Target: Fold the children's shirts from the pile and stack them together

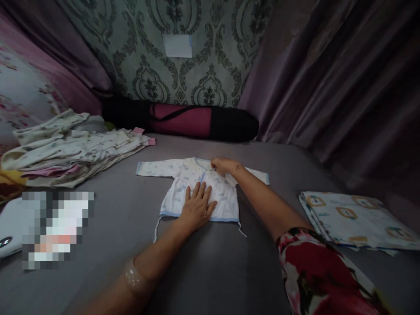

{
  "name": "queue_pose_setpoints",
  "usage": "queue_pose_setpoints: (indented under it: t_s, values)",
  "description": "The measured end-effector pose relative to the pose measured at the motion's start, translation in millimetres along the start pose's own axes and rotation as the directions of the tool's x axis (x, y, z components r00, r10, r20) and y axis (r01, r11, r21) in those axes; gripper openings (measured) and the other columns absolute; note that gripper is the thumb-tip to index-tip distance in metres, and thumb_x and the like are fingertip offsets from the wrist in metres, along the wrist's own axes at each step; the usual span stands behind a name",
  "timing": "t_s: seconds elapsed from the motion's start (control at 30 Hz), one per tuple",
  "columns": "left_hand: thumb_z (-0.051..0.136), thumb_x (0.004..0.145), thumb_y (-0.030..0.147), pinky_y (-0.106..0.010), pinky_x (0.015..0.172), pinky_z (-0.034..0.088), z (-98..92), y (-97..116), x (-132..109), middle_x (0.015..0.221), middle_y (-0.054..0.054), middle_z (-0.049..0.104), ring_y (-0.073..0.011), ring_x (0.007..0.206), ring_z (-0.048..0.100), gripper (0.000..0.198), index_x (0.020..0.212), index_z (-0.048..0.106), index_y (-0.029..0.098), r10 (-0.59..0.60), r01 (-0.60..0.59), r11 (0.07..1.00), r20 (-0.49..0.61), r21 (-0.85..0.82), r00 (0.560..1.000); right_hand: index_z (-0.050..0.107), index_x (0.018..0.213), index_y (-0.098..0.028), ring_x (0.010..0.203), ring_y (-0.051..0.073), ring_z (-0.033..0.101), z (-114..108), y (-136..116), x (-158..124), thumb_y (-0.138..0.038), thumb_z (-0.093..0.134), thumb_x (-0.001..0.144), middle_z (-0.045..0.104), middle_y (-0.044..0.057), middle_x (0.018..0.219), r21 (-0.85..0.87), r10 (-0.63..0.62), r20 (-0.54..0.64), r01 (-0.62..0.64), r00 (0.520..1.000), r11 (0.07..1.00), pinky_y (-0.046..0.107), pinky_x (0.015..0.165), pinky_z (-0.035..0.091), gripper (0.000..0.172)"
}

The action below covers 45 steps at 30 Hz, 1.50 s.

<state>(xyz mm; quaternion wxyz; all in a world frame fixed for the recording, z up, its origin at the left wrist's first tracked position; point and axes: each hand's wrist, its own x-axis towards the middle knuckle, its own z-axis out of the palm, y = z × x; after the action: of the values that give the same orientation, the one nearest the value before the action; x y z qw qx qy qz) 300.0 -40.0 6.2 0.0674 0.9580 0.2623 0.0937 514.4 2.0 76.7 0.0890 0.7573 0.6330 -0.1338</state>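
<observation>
A small white baby shirt [177,192] with pale blue prints and blue trim lies spread flat on the grey sheet, its sleeves out to both sides. Thin white ties hang from its two lower corners. My left hand [197,205] rests palm down on the lower front, fingers spread. At the neckline, right of the middle, my right hand [225,166] has its fingers curled together on the shirt's edge. That forearm crosses over part of the right sleeve, and the fingertips are partly hidden.
Loose baby clothes [95,146] are heaped at the left. Below them lie a pale phone-like object [16,223] and a pixelated patch. A folded printed cloth [357,218] lies at the right. A long black and maroon bag [183,120] lies along the patterned wall, between curtains [305,70].
</observation>
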Motion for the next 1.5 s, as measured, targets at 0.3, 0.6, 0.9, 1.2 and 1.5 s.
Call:
queue_pose_setpoints:
  t_s: [0.3,0.6,0.9,1.2,1.5]
  values:
    - [0.029,0.098,0.048,-0.065,0.113,0.02,-0.3,1.1,-0.1,0.155,-0.015,0.033,-0.0378,0.145,0.024,0.059,0.147,0.039,0.016,-0.008,0.008,1.0,0.036,0.008,0.999,0.057,0.122,-0.014,0.119,0.023,0.052,26.9,-6.6,-11.2,-0.009,0.035,0.094,0.059,0.013,0.128,0.018,0.093,-0.29,-0.091,0.952,0.996,0.032,0.095,0.04,0.035]
    - [0.027,0.099,0.044,-0.056,0.118,0.018,-8.6,0.7,0.4,0.154,-0.012,0.036,-0.0296,0.146,0.025,0.057,0.144,0.043,0.013,-0.014,0.017,0.999,-0.101,0.032,0.995,0.041,0.142,-0.003,0.138,0.027,0.037,80.3,-33.4,-58.8,-0.022,0.031,0.098,0.044,0.02,0.147,0.169,0.165,-0.446,-0.098,0.88,0.981,0.038,0.113,0.027,0.049]
    - [0.03,0.098,0.049,-0.062,0.114,0.019,0.5,-0.2,-3.9,0.156,-0.017,0.029,-0.034,0.146,0.023,0.064,0.149,0.034,0.013,-0.04,0.04,0.998,-0.001,0.042,0.999,0.025,0.151,0.001,0.148,0.029,0.013,88.1,-38.9,-51.9,-0.04,0.025,0.099,0.02,0.019,0.159,0.244,0.209,-0.319,-0.133,0.924,0.961,0.046,0.119,0.008,0.066]
    - [0.029,0.098,0.051,-0.065,0.114,0.017,-5.4,2.4,-2.4,0.157,-0.017,0.025,-0.0349,0.147,0.019,0.066,0.15,0.032,0.012,-0.059,0.057,0.998,0.069,0.035,0.996,0.027,0.151,-0.003,0.147,0.028,0.016,74.1,-17.0,-5.8,-0.043,0.021,0.1,0.023,0.016,0.159,0.231,0.221,-0.348,-0.145,0.911,0.962,0.047,0.118,0.01,0.065]
    - [0.031,0.097,0.053,-0.062,0.114,0.019,-8.6,-9.6,0.9,0.157,-0.015,0.029,-0.0336,0.146,0.023,0.065,0.149,0.033,0.015,-0.035,0.033,0.999,0.115,0.018,0.993,0.03,0.15,-0.01,0.147,0.025,0.017,68.0,-10.1,-3.3,-0.04,0.026,0.099,0.025,0.013,0.159,0.244,0.165,-0.36,-0.078,0.918,0.967,0.046,0.118,0.01,0.059]
